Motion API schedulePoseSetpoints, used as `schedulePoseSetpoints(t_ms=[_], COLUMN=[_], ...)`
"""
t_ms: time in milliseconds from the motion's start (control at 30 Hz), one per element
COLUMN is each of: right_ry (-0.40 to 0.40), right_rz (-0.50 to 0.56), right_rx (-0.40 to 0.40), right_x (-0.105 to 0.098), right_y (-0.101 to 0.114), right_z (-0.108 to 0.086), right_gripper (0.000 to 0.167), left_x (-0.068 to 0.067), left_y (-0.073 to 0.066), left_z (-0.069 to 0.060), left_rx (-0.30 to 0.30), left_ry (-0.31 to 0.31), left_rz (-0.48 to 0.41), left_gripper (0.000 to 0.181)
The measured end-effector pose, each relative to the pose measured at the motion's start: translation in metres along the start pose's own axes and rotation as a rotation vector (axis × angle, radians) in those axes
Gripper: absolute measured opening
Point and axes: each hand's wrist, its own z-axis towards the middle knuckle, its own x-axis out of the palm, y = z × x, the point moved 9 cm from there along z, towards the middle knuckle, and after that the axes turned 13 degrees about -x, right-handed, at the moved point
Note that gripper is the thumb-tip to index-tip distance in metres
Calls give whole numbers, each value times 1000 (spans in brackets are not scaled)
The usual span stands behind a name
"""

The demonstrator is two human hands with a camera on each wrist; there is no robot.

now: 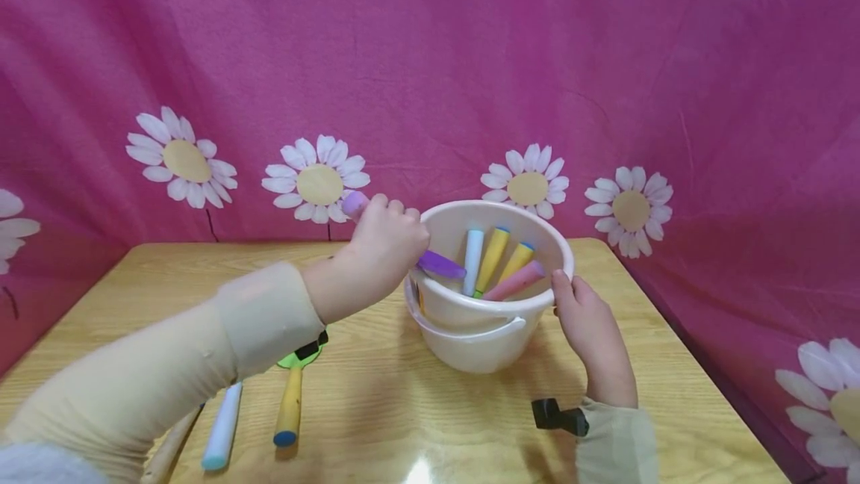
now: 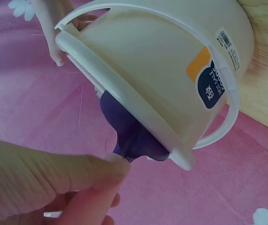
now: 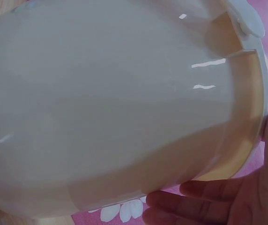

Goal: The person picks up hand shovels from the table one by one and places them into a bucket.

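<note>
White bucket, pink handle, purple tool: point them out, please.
White bucket (image 1: 480,353), head view, outer wall.
Pink handle (image 1: 516,282), head view, mid-length.
Purple tool (image 2: 133,132), left wrist view, wide head.

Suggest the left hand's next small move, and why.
I'd probably lower the purple-headed tool into the white bucket: the left hand grips it with its head at the bucket's mouth, the right hand holds the rim, and similar handles lean inside.
</note>
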Motion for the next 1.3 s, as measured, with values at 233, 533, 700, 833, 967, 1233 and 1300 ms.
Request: schedulePoseSetpoints(t_ms=[233,533,700,833,967,1233,1300], right_ry=[-19,-32,-18,-33,-45,-23,-24], right_rz=[-24,-26,-21,-37,-45,-24,-29], right_rx=[-18,-40,-46,-75,-80,-65,-68], right_x=[1,3,4,0,-3,-1,-2], right_y=[-2,-2,0,4,5,3,4], right_z=[-2,-4,-2,-1,0,0,0], right_gripper=[71,69,70,65,64,69,69], left_x=[-2,-7,-5,-7,-6,21,29], left_y=[-20,-25,-14,-2,10,32,37], left_z=[-2,-3,-3,-4,-5,-16,-19], left_rx=[100,112,88,52,1,-65,-74], left_ry=[-45,-22,37,20,-16,22,14], left_rz=[122,138,87,20,-46,-95,-103], left_gripper=[15,24,20,14,11,10,16])
